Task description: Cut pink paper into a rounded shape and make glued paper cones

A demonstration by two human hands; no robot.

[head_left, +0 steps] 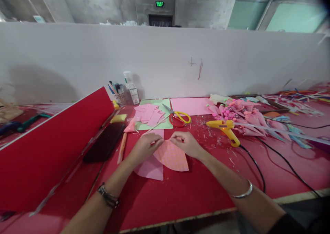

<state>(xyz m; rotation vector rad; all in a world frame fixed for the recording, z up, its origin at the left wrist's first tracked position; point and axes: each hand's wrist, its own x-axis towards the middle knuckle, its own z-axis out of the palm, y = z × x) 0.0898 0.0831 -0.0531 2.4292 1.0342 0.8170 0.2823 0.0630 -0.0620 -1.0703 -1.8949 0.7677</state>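
Note:
Between my hands is a fan-shaped piece of pink and orange checked fabric or paper (172,156); I cannot tell which material. My left hand (149,145) pinches its upper left corner, and my right hand (187,144) pinches the top edge a little to the right. Beneath it, partly covered, lies a plain pink piece (149,170) with a curved lower edge. Just beyond my hands are scissors (177,117) with yellow and red handles, beside cut pink pieces (149,113) on a green sheet (168,123).
To the right, a yellow glue gun (223,125) trails a black cord, near a heap of small pink cones (239,112). On the left stand a slanted red board (59,148), a dark flat device (104,144) and a wooden stick (122,148). A bottle (132,89) and pen cup (119,98) stand behind.

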